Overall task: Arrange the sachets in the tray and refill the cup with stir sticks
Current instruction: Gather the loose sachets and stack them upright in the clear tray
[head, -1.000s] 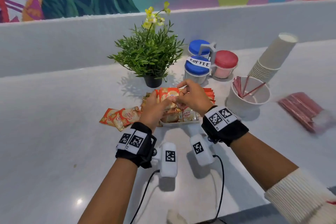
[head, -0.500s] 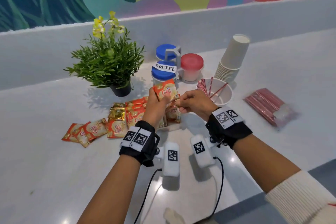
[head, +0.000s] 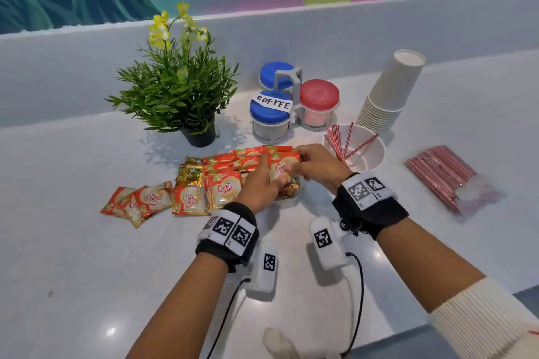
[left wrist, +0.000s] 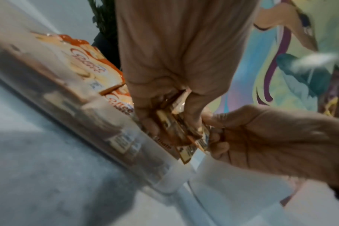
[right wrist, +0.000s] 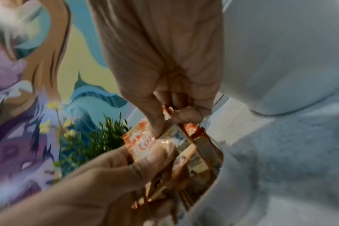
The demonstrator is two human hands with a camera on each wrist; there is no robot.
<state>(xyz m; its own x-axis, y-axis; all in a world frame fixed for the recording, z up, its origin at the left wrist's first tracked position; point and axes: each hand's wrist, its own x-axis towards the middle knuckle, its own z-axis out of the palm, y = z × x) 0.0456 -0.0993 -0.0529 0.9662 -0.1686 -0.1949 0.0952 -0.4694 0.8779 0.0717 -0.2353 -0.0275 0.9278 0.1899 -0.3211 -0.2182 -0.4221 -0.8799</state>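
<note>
Both hands hold a small bundle of orange creamer sachets [head: 282, 169] upright at the right end of the clear tray [left wrist: 99, 134]. My left hand [head: 272, 173] grips the bundle from the left, and my right hand [head: 294, 165] pinches its top edge from the right. More sachets [head: 230, 166] stand packed in the tray. Several loose sachets [head: 140, 201] lie on the counter to the left. A white cup [head: 370, 160] to the right holds a few red stir sticks [head: 338, 140]. A clear bag of red stir sticks [head: 443, 178] lies at the far right.
A potted plant [head: 178, 96] stands behind the tray. Three lidded jars in a holder, one labelled coffee [head: 271, 116], sit at the back. A tilted stack of paper cups [head: 388, 96] leans behind the stick cup. A low white wall backs the counter.
The hands have brought the sachet bundle down from in front of the jars to the tray's right end. The view has shifted right and closer.
</note>
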